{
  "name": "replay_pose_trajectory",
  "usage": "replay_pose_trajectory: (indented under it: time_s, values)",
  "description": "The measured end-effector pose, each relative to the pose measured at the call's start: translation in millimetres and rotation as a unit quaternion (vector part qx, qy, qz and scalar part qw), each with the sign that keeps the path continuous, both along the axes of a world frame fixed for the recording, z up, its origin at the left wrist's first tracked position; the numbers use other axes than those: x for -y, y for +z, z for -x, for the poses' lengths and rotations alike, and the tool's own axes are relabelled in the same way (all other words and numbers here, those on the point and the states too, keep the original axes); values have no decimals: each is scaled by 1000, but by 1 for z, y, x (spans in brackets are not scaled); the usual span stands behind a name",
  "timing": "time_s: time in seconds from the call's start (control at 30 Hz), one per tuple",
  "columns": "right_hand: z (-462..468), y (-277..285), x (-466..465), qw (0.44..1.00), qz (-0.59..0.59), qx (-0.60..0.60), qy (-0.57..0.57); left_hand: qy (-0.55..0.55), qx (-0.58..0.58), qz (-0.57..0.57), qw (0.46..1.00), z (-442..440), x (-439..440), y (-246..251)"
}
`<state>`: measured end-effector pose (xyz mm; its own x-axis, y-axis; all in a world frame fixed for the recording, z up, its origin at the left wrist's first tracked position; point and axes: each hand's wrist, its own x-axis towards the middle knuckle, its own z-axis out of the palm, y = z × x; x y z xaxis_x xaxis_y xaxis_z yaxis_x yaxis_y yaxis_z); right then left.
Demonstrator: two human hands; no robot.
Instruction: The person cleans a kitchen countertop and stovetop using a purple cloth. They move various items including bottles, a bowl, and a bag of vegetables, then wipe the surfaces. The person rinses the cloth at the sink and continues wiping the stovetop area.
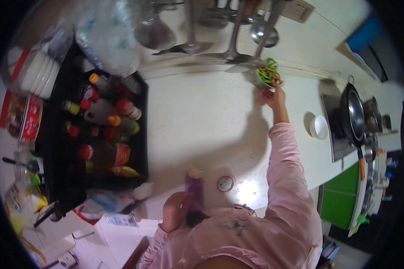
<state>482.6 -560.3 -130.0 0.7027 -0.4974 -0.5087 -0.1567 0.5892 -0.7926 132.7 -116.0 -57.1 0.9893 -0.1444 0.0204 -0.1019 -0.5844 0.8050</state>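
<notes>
My right hand [274, 97] reaches far across the white countertop [195, 111] near the wall. Its fingers are at the near edge of a small dish [271, 88] and grip it. Sliced green peppers [268, 71] with some red pieces fill the dish and hide most of it. Close to my body, my left hand [175, 210] is curled at the counter's front edge. It lies against a purple object [194, 191] with a pale, blurred top; whether the fingers hold it cannot be made out. A round, red-rimmed lid [225, 184] lies right of that object.
A black crate [142, 134] of sauce bottles stands at left. Metal ladles and spatulas [234, 50] hang over the counter's back. Rightward are a white bowl [318, 127] and a black wok [352, 114] on a cooktop [333, 134], its handle pointing toward the front.
</notes>
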Motion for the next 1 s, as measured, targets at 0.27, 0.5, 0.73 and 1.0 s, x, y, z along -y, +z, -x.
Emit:
replay_pose_trajectory:
  time_s: [0.27,0.5,0.73,1.0]
  values:
    - [24,27,-84,969,156,18,191,-4,-31,15,999,-8,13,3]
    - [13,33,-248,928,53,43,365,-15,6,11,1000,-10,1,2]
    - [4,29,-284,942,33,38,332,19,-42,-129,991,2,0,-11]
    - [95,14,-130,973,72,14,220,103,-64,-16,992,17,-2,-57]
